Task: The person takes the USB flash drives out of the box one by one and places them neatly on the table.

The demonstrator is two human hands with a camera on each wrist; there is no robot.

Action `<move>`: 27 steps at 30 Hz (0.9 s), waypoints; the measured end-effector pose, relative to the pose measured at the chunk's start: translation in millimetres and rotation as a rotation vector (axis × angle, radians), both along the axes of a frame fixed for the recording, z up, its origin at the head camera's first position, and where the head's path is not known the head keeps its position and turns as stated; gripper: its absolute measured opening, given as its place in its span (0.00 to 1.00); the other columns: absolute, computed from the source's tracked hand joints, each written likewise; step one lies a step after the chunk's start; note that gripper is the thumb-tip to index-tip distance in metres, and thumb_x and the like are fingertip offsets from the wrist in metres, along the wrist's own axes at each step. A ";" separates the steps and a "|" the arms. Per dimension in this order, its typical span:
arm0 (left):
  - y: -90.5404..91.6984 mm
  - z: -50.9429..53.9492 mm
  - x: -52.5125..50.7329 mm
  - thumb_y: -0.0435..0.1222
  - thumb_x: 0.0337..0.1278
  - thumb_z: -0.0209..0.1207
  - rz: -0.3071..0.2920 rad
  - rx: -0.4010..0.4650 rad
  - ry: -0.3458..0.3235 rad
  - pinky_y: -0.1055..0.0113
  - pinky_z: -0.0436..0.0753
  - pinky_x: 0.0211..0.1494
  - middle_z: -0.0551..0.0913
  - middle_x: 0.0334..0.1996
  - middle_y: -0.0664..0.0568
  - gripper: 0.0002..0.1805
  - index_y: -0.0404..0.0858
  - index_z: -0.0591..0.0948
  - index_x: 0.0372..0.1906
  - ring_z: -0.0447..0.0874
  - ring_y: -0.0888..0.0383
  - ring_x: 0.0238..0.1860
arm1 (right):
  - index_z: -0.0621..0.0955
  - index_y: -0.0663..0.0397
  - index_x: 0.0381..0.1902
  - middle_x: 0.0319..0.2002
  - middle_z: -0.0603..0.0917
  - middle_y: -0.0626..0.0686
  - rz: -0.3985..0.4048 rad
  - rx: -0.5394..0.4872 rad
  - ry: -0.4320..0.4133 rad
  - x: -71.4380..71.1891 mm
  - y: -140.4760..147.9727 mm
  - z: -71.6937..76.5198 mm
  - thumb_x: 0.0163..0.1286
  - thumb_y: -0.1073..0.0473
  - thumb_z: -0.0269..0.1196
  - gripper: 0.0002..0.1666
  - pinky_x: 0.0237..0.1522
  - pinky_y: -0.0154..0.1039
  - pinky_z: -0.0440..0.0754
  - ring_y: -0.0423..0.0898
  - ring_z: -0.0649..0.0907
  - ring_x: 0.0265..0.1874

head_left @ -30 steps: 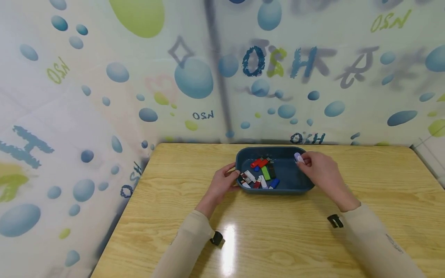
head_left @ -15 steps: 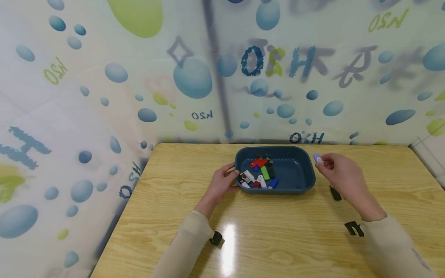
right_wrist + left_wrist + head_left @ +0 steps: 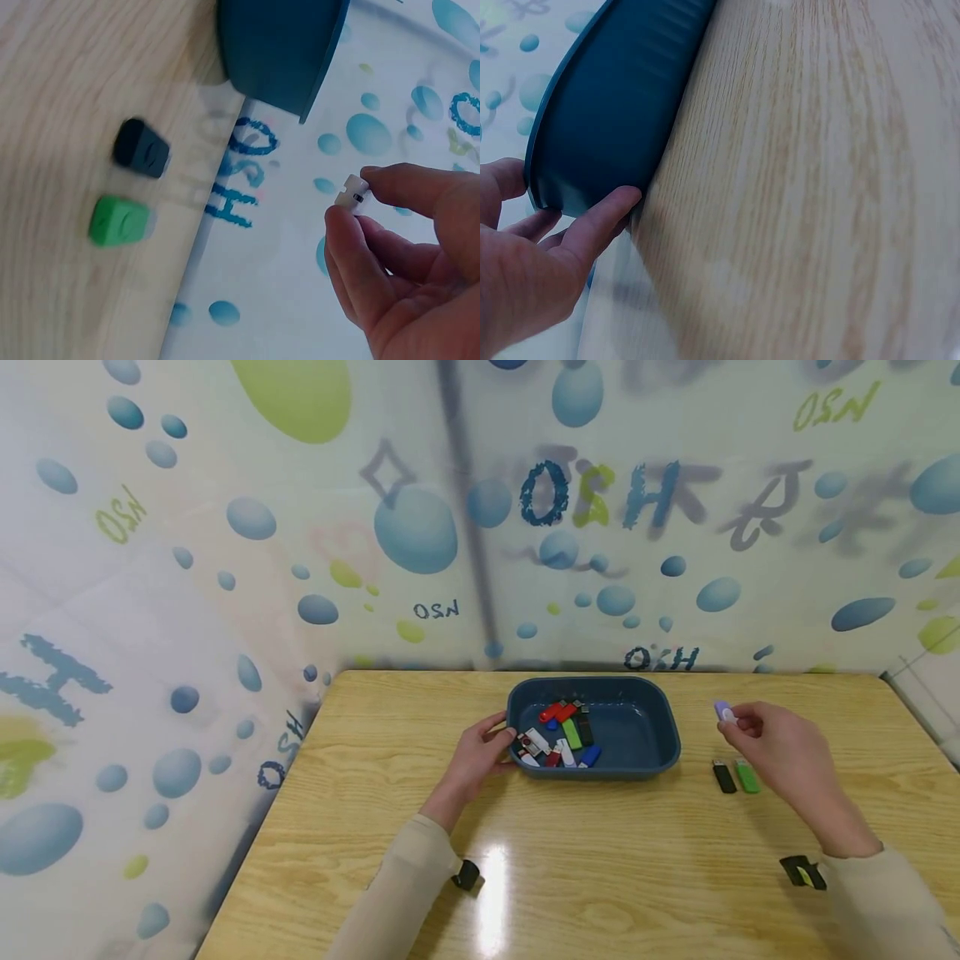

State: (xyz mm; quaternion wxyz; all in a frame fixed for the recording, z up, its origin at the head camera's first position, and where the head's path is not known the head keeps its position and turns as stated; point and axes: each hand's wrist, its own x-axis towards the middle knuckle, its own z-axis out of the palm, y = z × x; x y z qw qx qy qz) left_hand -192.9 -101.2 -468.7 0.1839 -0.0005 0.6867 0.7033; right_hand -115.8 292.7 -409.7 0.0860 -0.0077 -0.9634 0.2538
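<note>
Two hands are on my feeds. The right hand (image 3: 787, 752) pinches a lilac stick (image 3: 723, 712) between thumb and fingertips; I count that grip as closed on it. The stick is to the right of the tray (image 3: 633, 731), well apart from its rim, and my right wrist view shows it clear of the table (image 3: 600, 877), with the patterned wall (image 3: 300, 568) behind it. One end faces me there and looks white.

Nearer the person than that stick, I have a black stick (image 3: 723, 777) and a green stick (image 3: 747, 776) on the table, side by side with a small gap, their plugs toward the wall.

The left hand (image 3: 482, 747) grips the tray's left end, thumb at the rim and fingers against the outer wall and lower edge; I read that grip as closed too. The tray sits flat near the table's far edge. In its left half I see a loose cluster: two red sticks (image 3: 566, 712), a lime stick (image 3: 572, 733) beside a dark stick (image 3: 585, 727), a blue stick (image 3: 591, 756), and some white sticks (image 3: 538, 741) that overlap too much for me to count.

I see pale sleeves (image 3: 408, 868) on both arms and a black clip (image 3: 467, 875) by the left cuff.
</note>
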 end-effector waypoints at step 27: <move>-0.5 -1.7 -1.1 0.37 0.77 0.56 0.008 -0.012 -0.004 0.46 0.85 0.55 0.77 0.65 0.32 0.29 0.38 0.68 0.77 0.81 0.39 0.62 | 0.79 0.82 0.50 0.32 0.85 0.63 -0.031 0.049 -0.130 23.7 54.0 -25.3 0.77 0.54 0.61 0.27 0.23 0.40 0.73 0.48 0.77 0.24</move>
